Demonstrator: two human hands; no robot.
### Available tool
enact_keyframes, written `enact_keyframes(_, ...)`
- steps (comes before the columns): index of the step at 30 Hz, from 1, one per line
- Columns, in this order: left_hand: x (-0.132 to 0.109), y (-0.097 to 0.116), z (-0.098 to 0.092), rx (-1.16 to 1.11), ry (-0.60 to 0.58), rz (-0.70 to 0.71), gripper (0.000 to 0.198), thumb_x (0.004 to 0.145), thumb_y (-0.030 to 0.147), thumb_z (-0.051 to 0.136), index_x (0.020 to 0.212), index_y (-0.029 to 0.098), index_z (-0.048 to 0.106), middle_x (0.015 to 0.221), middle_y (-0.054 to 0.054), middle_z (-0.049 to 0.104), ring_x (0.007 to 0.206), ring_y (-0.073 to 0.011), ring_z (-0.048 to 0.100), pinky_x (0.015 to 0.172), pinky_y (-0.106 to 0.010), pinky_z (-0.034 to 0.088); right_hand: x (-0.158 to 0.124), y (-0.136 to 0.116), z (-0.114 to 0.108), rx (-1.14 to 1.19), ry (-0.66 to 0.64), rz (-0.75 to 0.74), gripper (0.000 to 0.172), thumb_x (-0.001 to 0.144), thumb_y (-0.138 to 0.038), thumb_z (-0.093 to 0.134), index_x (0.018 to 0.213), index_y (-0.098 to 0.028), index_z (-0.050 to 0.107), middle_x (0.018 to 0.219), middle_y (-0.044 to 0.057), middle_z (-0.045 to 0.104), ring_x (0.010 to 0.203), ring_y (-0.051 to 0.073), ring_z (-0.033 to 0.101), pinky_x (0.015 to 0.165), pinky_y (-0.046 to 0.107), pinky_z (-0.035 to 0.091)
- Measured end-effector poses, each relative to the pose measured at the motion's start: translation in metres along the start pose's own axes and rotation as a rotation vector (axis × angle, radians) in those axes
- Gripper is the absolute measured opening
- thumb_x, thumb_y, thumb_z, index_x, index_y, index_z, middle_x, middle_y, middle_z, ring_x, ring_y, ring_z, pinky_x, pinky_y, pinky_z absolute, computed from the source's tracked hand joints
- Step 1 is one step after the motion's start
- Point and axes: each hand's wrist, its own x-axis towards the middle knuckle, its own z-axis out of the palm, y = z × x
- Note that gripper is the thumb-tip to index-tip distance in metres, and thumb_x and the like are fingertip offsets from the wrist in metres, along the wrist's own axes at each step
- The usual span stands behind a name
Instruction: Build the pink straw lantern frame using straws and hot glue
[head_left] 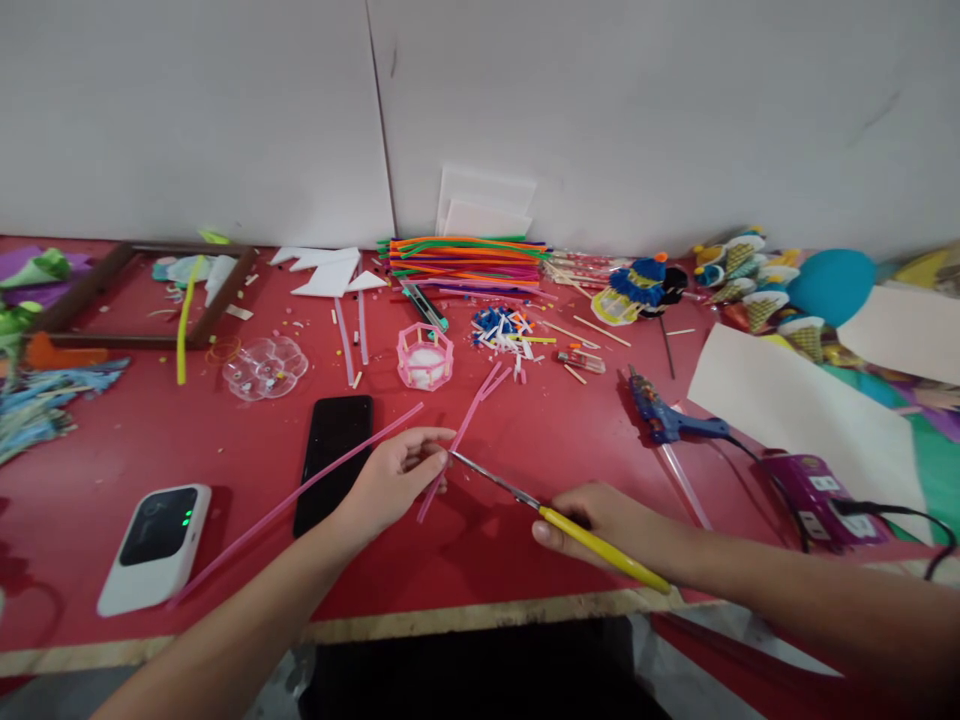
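Note:
My left hand (401, 470) pinches a couple of thin pink straw-like strips (470, 410) between thumb and fingers, above the red table. Yellow-handled scissors (600, 550) are gripped in my right hand (600, 520), their blades pointing left. The blade tips reach the pink strips right beside my left fingertips; whether they touch the strips I cannot tell. Another long pink strip (300, 490) slants across a black phone (330, 450) and passes by my left hand. Behind my hands sits a small pink octagonal frame (425, 357) with a white middle.
A white device (156, 545) with a screen lies at left. On the right are a blue glue gun (667, 415) and a purple power socket (817, 500) with cords. Bundled colourful pipe cleaners (469, 262), a cutter knife (426, 307) and cut scraps (502, 325) lie toward the wall.

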Motion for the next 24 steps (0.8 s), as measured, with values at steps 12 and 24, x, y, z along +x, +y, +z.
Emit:
enact_keyframes(12, -0.001, 0.0028, -0.0002, 0.005, -0.012, -0.012, 0.031, 0.078, 0.028, 0.063, 0.107, 0.019, 0.072, 0.08, -0.001, 0.069, 0.063, -0.0137, 0.067, 0.069, -0.029, 0.056, -0.0006, -0.0014, -0.0025, -0.009, -0.015, 0.019, 0.063, 0.081, -0.079, 0.047, 0.058, -0.021, 0.036, 0.062, -0.004, 0.024, 0.057, 0.01, 0.023, 0.05, 0.026, 0.018)
enact_keyframes(24, -0.0023, 0.0, 0.0014, -0.073, 0.03, -0.034, 0.04, 0.079, 0.032, 0.065, 0.117, 0.017, 0.067, 0.088, -0.001, 0.066, 0.066, -0.0126, 0.066, 0.069, -0.031, 0.059, 0.003, -0.0012, -0.0033, 0.019, 0.047, 0.086, 0.069, 0.074, -0.087, 0.039, 0.056, -0.021, 0.032, 0.059, -0.004, 0.024, 0.056, 0.009, 0.022, 0.049, 0.026, 0.017)
